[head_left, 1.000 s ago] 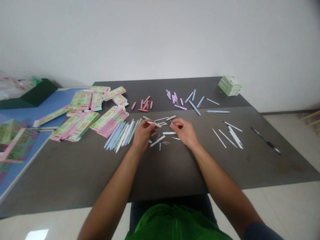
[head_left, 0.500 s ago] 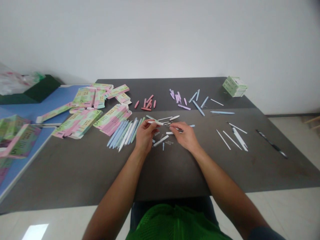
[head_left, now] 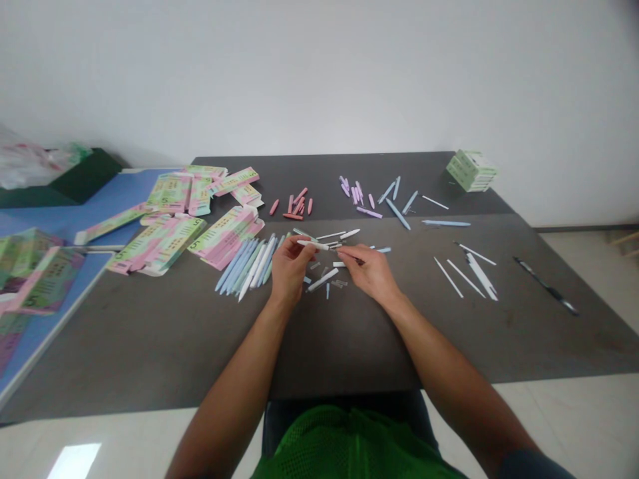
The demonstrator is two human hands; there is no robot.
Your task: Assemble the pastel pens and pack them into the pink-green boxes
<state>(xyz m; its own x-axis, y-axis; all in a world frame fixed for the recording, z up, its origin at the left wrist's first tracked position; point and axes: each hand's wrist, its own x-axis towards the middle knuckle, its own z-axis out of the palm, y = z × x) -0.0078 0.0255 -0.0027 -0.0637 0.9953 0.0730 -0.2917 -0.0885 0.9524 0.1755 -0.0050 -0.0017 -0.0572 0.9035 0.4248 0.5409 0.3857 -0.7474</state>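
Observation:
My left hand (head_left: 290,267) holds a white pen barrel (head_left: 313,245) level, its open end pointing right. My right hand (head_left: 368,269) pinches a thin pen refill (head_left: 349,253) whose tip meets that end. Both hands hover over the dark table (head_left: 150,332), above loose small pen parts (head_left: 329,279). Just left of my left hand lies a row of blue, white and green pens (head_left: 249,261).
Flat pink-and-green cartons (head_left: 170,233) pile up at the left. Pink caps (head_left: 294,205), purple caps (head_left: 357,194), blue barrels (head_left: 399,199) lie further back. White refills (head_left: 469,269) and a black pen (head_left: 546,286) lie right, a stack of small boxes (head_left: 472,169) far right.
My right hand has picked a refill from the parts and brought it left to the end of the white barrel in my left hand. The view shifted slightly.

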